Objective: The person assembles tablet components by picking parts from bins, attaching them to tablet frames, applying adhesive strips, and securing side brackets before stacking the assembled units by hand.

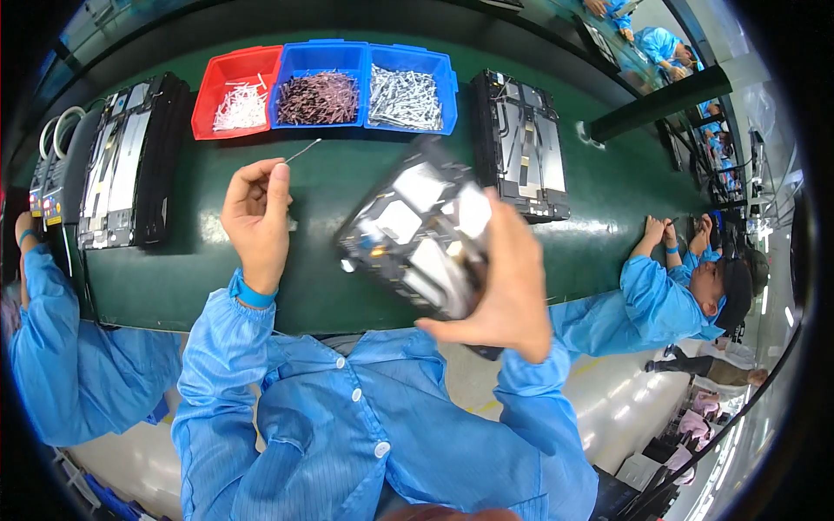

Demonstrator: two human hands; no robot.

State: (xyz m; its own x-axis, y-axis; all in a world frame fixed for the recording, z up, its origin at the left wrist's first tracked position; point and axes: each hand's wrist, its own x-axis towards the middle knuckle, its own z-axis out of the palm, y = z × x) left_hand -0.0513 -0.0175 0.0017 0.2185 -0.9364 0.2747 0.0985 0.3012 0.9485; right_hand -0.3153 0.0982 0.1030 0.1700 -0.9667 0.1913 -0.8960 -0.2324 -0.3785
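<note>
My left hand (261, 221) pinches a thin, pale wire-like strip (304, 150) between thumb and forefinger; its tip points up and right. In my right hand (512, 286) is an opened flat electronic device (421, 230), black with silver and white panels inside. It is tilted above the green table (321, 295) and blurred by motion, and my palm and fingers cover its right edge. The two hands are apart, with the device to the right of the strip.
At the back stand a red bin (206, 95) of white pieces, a blue bin (321, 47) of brownish pieces and another blue bin (449, 87) of silvery pieces. Stacks of opened devices (117, 165) (526, 148) flank them. Co-workers in blue sit at left (52, 347) and right (651, 295).
</note>
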